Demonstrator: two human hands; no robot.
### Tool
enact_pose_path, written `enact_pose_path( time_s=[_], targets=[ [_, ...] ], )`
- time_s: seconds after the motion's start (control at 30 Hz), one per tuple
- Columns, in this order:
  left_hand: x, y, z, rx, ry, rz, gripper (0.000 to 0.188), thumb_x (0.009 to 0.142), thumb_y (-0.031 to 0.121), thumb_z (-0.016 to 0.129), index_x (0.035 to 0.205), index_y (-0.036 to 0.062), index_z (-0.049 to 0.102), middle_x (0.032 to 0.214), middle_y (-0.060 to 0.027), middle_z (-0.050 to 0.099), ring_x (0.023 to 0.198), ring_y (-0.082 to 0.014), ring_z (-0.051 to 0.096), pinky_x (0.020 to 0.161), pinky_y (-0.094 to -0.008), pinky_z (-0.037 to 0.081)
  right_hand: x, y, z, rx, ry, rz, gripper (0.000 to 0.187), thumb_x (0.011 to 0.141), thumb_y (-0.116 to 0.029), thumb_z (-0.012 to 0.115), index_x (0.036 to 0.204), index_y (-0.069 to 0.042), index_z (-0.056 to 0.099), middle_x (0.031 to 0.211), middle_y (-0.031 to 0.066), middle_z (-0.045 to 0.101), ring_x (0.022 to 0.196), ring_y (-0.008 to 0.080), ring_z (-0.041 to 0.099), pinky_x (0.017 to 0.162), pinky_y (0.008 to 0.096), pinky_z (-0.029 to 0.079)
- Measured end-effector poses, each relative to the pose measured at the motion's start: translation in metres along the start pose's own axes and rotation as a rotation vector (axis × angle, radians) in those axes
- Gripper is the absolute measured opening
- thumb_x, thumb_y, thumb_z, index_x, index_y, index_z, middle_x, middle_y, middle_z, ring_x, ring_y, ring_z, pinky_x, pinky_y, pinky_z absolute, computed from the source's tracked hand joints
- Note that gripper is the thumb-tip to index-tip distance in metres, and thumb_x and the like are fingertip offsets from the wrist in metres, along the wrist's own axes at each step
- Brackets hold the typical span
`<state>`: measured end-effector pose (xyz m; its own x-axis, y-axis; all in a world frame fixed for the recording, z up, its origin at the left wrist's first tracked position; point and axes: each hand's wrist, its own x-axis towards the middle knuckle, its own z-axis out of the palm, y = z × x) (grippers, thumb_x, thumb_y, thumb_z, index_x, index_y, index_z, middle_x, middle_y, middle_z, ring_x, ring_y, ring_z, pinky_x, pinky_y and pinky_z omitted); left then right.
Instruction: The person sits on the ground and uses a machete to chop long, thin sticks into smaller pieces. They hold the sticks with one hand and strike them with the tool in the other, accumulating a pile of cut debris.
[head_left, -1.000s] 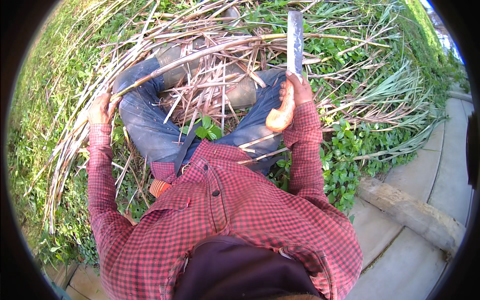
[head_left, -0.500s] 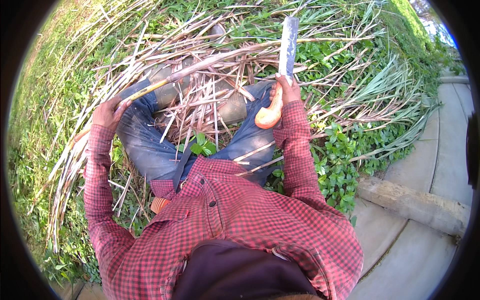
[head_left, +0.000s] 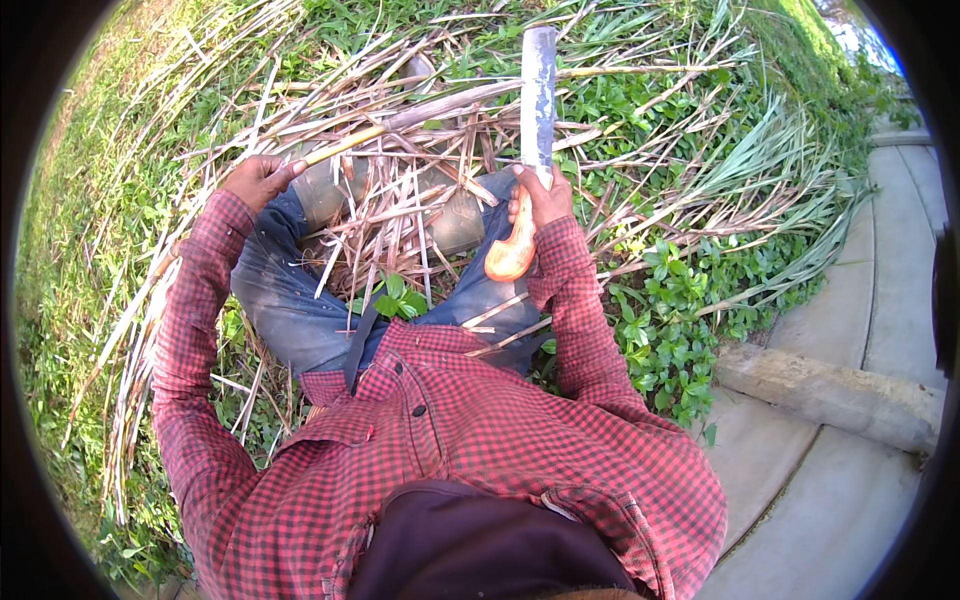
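Observation:
My left hand (head_left: 258, 182) is closed round a long yellowish cane stalk (head_left: 350, 143), which slants up to the right across my boots. Dry, papery leaf covers much of its far part, and it passes behind the blade on the right. My right hand (head_left: 543, 196) grips a machete by its orange-brown wooden handle (head_left: 513, 250). The machete's broad, worn metal blade (head_left: 538, 95) points away from me, nearly upright in the view. Between my legs lies a heap of dry leaf strips (head_left: 390, 215).
Long dry stalks (head_left: 130, 400) lie along my left side. Green grassy leaves (head_left: 780, 190) spread on the right beside low leafy plants (head_left: 660, 330). A log or post (head_left: 830, 390) lies across grey slabs (head_left: 780, 490) at lower right. My boots (head_left: 455, 222) are partly covered by strips.
My left hand has moved up and to the right along with the cane stalk. The machete in my right hand has shifted left and stands more upright, its blade now crossing the stalk.

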<state>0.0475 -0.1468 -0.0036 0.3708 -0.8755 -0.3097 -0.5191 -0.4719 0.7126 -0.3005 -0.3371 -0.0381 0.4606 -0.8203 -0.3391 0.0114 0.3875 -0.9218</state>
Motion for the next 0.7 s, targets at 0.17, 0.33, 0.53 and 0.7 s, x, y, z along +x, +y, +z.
enact_pose_path(
  time_s=[0.17, 0.33, 0.53, 0.7],
  targets=[
    [0.038, 0.017, 0.056, 0.265, -0.003, 0.166, 0.036, 0.079, 0.033, 0.065, 0.094, -0.0003, 0.063, 0.081, -0.0131, 0.063, 0.078, -0.0207, 0.058, 0.074, -0.0329, 0.044, -0.032, 0.033, 0.028, 0.032, -0.445, 0.102, 0.038, 0.079, -0.012, 0.065, 0.112, -0.002, 0.047, 0.061, 0.002, 0.052, 0.043, 0.0103, 0.049, 0.04, 0.026, 0.044],
    [0.015, 0.015, 0.065, 0.43, 0.086, 0.145, 0.037, 0.075, 0.032, 0.066, 0.099, 0.0049, 0.059, 0.088, -0.0152, 0.063, 0.086, -0.0303, 0.059, 0.077, -0.0381, 0.045, -0.009, 0.026, 0.015, 0.019, 0.025, 0.148, 0.03, 0.078, -0.02, 0.066, 0.095, -0.006, 0.045, 0.06, 0.0039, 0.051, 0.042, 0.0134, 0.05, 0.037, 0.0275, 0.044],
    [-0.033, 0.025, 0.066, 0.73, 0.332, 0.039, 0.036, 0.074, 0.035, 0.066, 0.099, 0.0121, 0.056, 0.094, -0.0076, 0.061, 0.092, -0.0267, 0.056, 0.083, -0.0424, 0.039, -0.03, 0.06, 0.024, -0.015, -0.114, 0.078, 0.026, 0.078, -0.013, 0.064, 0.097, -0.003, 0.048, 0.06, 0.0023, 0.051, 0.042, 0.0112, 0.05, 0.036, 0.0262, 0.043],
    [-0.064, 0.003, 0.057, 0.838, 0.517, 0.05, 0.045, 0.075, 0.039, 0.063, 0.106, 0.0079, 0.054, 0.101, -0.0099, 0.054, 0.1, -0.0282, 0.05, 0.086, -0.0416, 0.037, -0.039, 0.059, 0.039, -0.043, -0.396, 0.122, 0.025, 0.08, -0.016, 0.064, 0.096, -0.005, 0.049, 0.062, 0.003, 0.052, 0.044, 0.0124, 0.051, 0.038, 0.0252, 0.043]
  ],
)
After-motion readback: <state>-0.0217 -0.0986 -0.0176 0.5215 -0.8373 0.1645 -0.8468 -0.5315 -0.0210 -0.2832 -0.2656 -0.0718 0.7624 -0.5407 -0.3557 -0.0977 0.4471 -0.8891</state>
